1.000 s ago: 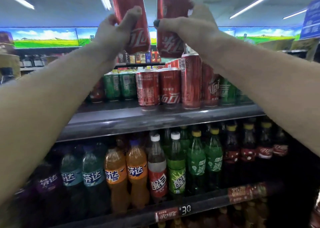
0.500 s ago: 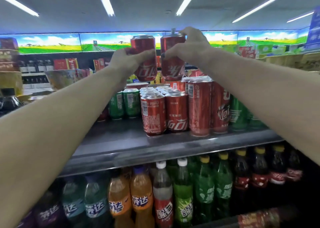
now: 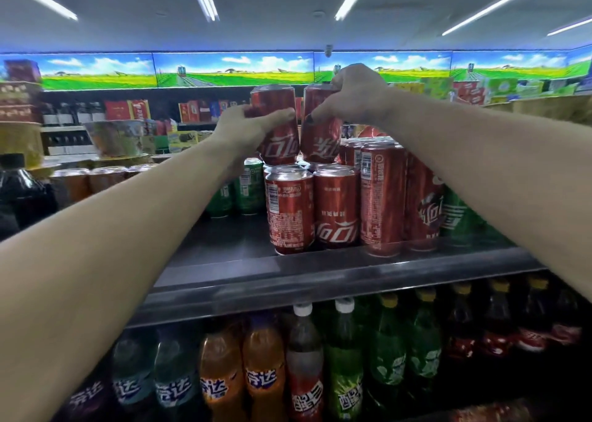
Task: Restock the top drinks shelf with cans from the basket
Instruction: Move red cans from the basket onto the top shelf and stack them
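Both arms reach up to the top shelf (image 3: 320, 271); L hand (image 3: 253, 127) is wrapped round a red cola can (image 3: 277, 133), thumb across the front, fingers behind; R hand (image 3: 355, 98) grips a second red can (image 3: 320, 136) from above and the side, thumb w/ a dark nail pressed on its front; both hands closed tight on their cans. The 2 held cans sit side by side, nearly touching, tilted slightly, their bases just above or touching the tops of the short red cans (image 3: 315, 207) standing at the shelf front; can't tell if they are resting on that row or a hair clear of it. Taller red cans (image 3: 382, 197) stand just right of the short ones; green cans (image 3: 248, 187) behind on the left, more green ones (image 3: 458, 216) on the far right. Lower shelf holds soda bottles (image 3: 262, 373): blue, orange, red, green, dark cola. Basket not in view.

Vs 0.5 s ago: cans have come down closer to the stocked row, gap under them about gone. Vs 1 s ago: they were held high up near the ceiling lights, well above the shelf; now lowered to stack level; grips unchanged throughout; stocked cans haven't shifted.
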Demonstrator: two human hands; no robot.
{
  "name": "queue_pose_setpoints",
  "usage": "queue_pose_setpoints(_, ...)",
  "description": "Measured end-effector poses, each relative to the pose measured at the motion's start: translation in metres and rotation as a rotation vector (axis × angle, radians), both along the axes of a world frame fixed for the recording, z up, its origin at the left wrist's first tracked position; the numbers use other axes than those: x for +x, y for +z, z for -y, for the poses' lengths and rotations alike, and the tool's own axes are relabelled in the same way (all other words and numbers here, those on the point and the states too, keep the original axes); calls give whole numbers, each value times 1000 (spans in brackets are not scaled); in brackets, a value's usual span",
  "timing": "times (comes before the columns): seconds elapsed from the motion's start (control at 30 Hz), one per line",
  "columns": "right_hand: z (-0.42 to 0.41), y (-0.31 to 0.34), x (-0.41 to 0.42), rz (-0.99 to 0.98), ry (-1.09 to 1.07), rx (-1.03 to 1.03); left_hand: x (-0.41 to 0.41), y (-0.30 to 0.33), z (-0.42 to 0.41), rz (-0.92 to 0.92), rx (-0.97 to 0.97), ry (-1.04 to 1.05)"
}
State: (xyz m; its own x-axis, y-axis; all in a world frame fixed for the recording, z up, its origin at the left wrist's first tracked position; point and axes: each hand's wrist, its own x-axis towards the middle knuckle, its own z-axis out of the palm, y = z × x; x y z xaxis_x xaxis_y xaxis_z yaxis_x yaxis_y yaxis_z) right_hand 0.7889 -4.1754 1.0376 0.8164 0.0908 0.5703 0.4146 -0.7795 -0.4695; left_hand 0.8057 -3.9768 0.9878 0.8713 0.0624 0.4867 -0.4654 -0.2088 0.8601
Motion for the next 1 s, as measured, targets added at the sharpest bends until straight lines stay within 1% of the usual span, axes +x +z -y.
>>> queue_pose_setpoints(0.3,-1,4,12,-27,46,-36,4,-3,1,36,18,-38)
queue_pose_setpoints(0.43,3,6,10,-89,100,-18,4,-10,2,34,47,-70)
queue_pose_setpoints(0.53,5,4,9,-96,122,-24,3,-25,4,102,-15,-78)
queue_pose_setpoints(0.67,6,0,10,-74,124,-39,2,-46,6,149,-114,-141)
queue_pose_setpoints(0.8,7,-1,5,-62,112,-46,3,-49,6,159,-99,-168)
queue_pose_setpoints(1.0,6,1,0,-78,106,-60,6,-55,6,200,-64,-142)
